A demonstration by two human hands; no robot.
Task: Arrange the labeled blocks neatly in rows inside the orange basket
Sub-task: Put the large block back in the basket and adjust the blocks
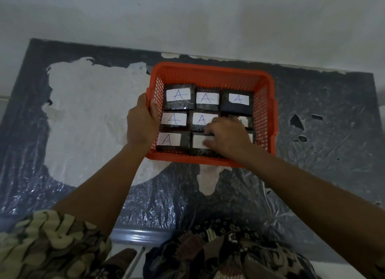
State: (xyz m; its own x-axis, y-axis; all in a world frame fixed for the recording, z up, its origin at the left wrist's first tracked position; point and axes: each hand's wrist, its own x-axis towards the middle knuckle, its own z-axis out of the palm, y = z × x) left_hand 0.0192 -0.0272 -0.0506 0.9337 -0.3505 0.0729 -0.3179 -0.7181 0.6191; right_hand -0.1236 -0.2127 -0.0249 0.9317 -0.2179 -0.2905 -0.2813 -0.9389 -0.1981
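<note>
An orange plastic basket point(210, 70) sits on the table, filled with dark wrapped blocks that carry white labels marked "A", laid in three rows. The back row holds three blocks point(180, 96). The front left block point(173, 141) is fully visible. My left hand point(142, 122) grips the basket's left rim. My right hand point(228, 138) lies inside the basket over the middle and front rows, fingers pressing on the front middle block point(199, 142). It hides most of the blocks on the right.
The table point(93, 112) has a dark, peeling plastic covering with large white bare patches. A white wall stands right behind the basket. My patterned clothing fills the bottom of the view.
</note>
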